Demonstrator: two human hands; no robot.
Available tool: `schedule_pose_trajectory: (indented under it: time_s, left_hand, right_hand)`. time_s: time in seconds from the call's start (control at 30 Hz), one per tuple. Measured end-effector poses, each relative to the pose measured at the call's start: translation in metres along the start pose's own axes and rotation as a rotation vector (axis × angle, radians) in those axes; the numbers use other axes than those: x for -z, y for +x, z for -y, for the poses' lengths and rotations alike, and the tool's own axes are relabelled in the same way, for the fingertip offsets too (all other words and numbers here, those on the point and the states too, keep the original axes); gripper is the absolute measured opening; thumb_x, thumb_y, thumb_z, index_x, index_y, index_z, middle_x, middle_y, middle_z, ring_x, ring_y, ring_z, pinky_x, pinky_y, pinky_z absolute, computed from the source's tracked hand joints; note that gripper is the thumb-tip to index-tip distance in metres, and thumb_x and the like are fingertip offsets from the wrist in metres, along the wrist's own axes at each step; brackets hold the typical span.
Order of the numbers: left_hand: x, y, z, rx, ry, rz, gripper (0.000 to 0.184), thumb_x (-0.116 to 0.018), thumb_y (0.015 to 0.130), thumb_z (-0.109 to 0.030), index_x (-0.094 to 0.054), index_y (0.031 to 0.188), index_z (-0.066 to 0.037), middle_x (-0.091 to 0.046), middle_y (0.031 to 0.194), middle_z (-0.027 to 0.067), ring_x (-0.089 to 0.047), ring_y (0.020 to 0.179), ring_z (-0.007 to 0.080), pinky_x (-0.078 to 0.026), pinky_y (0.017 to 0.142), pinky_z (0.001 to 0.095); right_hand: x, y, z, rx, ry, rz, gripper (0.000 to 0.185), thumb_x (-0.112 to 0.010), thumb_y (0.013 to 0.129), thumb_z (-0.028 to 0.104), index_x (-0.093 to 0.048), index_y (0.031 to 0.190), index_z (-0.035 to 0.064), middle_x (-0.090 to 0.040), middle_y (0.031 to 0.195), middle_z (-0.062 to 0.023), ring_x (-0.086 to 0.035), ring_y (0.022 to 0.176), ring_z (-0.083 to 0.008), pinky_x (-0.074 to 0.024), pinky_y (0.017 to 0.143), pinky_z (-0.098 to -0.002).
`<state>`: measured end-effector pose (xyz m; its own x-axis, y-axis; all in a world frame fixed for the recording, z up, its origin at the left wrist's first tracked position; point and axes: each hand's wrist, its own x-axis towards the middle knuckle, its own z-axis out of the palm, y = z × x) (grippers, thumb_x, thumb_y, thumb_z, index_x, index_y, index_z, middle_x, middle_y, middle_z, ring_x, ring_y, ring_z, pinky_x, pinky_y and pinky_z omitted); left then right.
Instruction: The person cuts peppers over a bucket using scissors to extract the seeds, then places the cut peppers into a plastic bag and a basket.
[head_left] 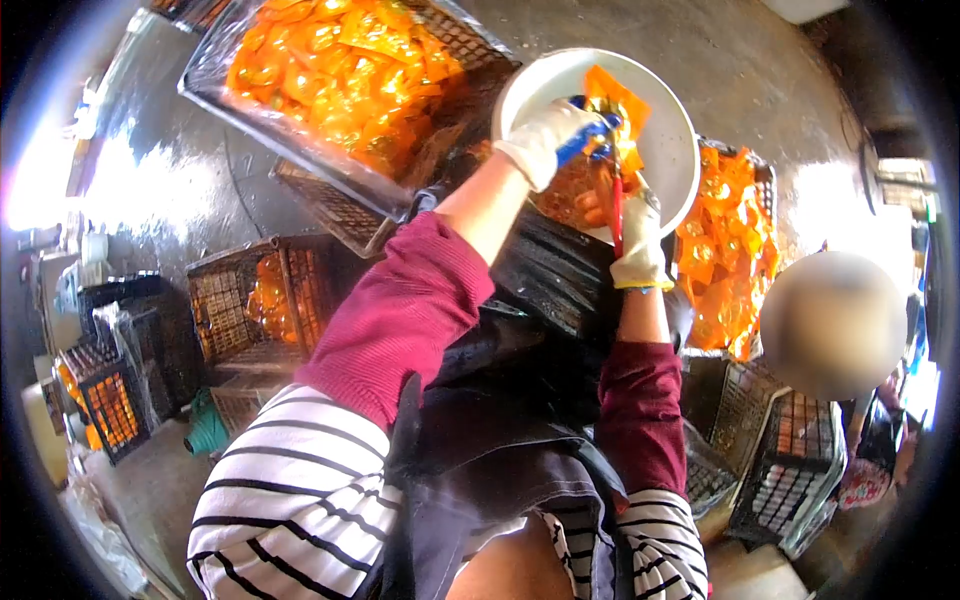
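My left hand [562, 138], in a white glove with blue fingers, is closed on a shiny orange sheet-like piece [628, 112] over a white round tub [682, 125]. My right hand [640, 240], in a pale glove with a yellow cuff edge, grips a red-handled hand tool [617, 215]. The tool's upper end reaches the orange piece; its exact kind is hard to make out. Lower in the tub lie more orange-brown bits [568, 200], partly hidden by my forearm and hands.
A large dark crate [195, 92] heaped with glossy orange pieces [345, 75] stands at the upper left. More orange pieces [725, 250] fill a crate right of the tub. Slatted crates [250, 300] stand at left and lower right [790, 460]. A person is at the right.
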<state>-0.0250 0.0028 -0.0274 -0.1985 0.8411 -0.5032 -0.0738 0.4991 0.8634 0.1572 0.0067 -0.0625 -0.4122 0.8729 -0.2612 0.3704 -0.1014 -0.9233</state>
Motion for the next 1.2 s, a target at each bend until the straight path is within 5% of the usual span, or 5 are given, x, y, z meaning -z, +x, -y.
schedule_pose_trajectory:
  time_s: [0.2, 0.4, 0.53, 0.8, 1.2]
  left_hand:
    - [-0.002, -0.024, -0.005, -0.301, 0.38, -0.206, 0.051, -0.06, 0.08, -0.044, -0.059, 0.111, -0.004, -0.065, 0.102, 0.0215, -0.06, 0.098, 0.0368, -0.045, 0.087, 0.0419]
    - [0.031, -0.055, -0.03, -0.547, -0.013, -0.148, 0.044, -0.073, 0.079, -0.017, -0.057, 0.119, -0.006, -0.064, 0.108, 0.0051, -0.058, 0.094, 0.0113, -0.046, 0.08, 0.0241]
    - [0.102, -0.054, -0.039, -0.774, 0.308, -0.605, 0.042, -0.072, 0.076, -0.033, -0.061, 0.105, -0.006, -0.065, 0.089, 0.0165, -0.064, 0.081, 0.022, -0.051, 0.069, 0.0358]
    - [0.311, -0.065, -0.038, -0.176, 1.387, -1.234, 0.074, -0.051, 0.081, -0.065, -0.039, 0.137, -0.018, -0.045, 0.135, 0.0153, -0.054, 0.112, 0.0325, -0.046, 0.09, 0.0427]
    - [0.345, -0.023, 0.013, 0.072, 0.954, -0.699, 0.071, -0.047, 0.082, -0.065, -0.052, 0.123, -0.008, -0.062, 0.11, 0.0184, -0.062, 0.096, 0.0303, -0.048, 0.082, 0.0401]
  right_hand:
    - [-0.001, 0.009, -0.017, -0.013, 0.643, 0.087, 0.025, -0.055, 0.09, 0.006, -0.056, 0.115, 0.0006, -0.062, 0.096, -0.0122, -0.062, 0.076, -0.0204, -0.0515, 0.063, -0.0267]
    - [0.016, -0.004, 0.03, 0.02, 0.655, -0.186, 0.044, -0.045, 0.096, 0.028, -0.043, 0.13, 0.001, -0.059, 0.105, -0.0131, -0.063, 0.066, -0.02, -0.0457, 0.041, -0.0235]
    - [0.056, -0.001, -0.004, 0.359, 1.327, -0.009, 0.061, -0.052, 0.089, 0.044, -0.041, 0.134, 0.0043, -0.056, 0.122, -0.0136, -0.053, 0.107, -0.028, -0.0342, 0.103, -0.0401]
    - [0.052, -0.016, 0.013, 0.247, 1.455, 0.212, 0.058, -0.056, 0.089, 0.036, -0.041, 0.135, 0.0038, -0.05, 0.133, -0.0126, -0.049, 0.12, -0.0301, -0.0353, 0.105, -0.0441]
    - [0.01, 0.008, 0.042, 0.167, 1.126, 0.003, 0.052, -0.053, 0.092, 0.036, -0.046, 0.125, -0.0037, -0.054, 0.122, -0.0143, -0.054, 0.109, -0.0233, -0.042, 0.1, -0.0381]
